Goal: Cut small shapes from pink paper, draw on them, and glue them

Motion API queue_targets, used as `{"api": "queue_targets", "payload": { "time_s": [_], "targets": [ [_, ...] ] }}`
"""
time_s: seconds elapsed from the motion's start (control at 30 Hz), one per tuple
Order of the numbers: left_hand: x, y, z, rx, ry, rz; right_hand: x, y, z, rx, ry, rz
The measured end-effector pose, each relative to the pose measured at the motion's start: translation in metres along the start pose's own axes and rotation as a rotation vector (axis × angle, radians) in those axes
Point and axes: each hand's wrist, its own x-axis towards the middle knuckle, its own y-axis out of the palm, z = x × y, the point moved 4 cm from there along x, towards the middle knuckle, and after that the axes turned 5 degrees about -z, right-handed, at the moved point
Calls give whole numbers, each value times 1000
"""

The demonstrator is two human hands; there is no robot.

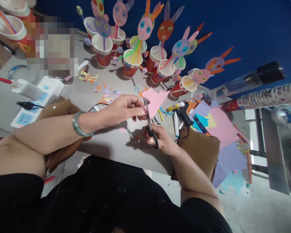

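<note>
My left hand [132, 108] pinches the edge of a pink sheet of paper [157, 100] above the table. In my right hand [161, 139] are black-handled scissors [149, 121], with fingers wrapped round the handles. The blades point away from me and lie against the left side of the paper, next to my left fingertips. The paper's top edge is cut in curves and points. Coloured paper scraps [106, 94] lie on the table just beyond my left hand. A black glue gun [184, 113] and a white marker [176, 124] are to the right of the scissors.
Paper cups [132, 66] with paper rabbit heads on coloured stems stand along the blue wall. Coloured paper sheets [220, 126] and a tall stack of cups [264, 95] are at right. A white power strip [26, 113] is at left. Brown cushions [199, 149] lie at the table's front edge.
</note>
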Motion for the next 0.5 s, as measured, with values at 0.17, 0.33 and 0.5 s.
{"api": "queue_targets", "payload": {
  "time_s": [0.17,0.33,0.5],
  "targets": [
    [0,-1,2,11,-4,3,0,0,-1,-17,13,1],
    [0,-1,0,-7,0,-7,0,-1,-1,-17,14,-7],
    [-1,0,-2,-20,-1,-25,-1,-2,0,-11,13,-5]
  ]
}}
